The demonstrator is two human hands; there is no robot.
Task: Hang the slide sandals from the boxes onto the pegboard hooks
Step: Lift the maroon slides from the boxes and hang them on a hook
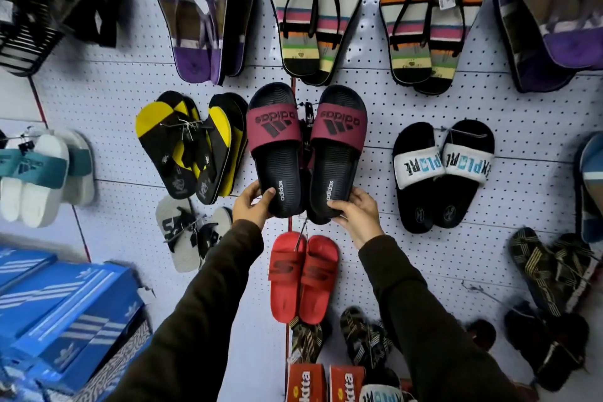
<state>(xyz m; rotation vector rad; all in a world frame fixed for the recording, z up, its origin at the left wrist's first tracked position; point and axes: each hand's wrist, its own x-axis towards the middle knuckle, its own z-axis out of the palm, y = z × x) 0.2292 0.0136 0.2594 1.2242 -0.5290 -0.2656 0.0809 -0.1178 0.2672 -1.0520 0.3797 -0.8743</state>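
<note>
A pair of black slide sandals with maroon straps hangs toes-up against the white pegboard [424,206] at the centre. My left hand [249,206] grips the heel of the left sandal [277,153]. My right hand [357,214] grips the heel of the right sandal [336,157]. A black tag [308,121] dangles between the two straps. The hook behind them is hidden. Blue shoe boxes [65,313] are stacked at the lower left.
Many other pairs hang around: yellow-black flip-flops [189,147] to the left, black-white slides [443,173] to the right, red slides [303,277] just below, striped flip-flops [316,16] above. Orange boxes [326,383] stand at the bottom.
</note>
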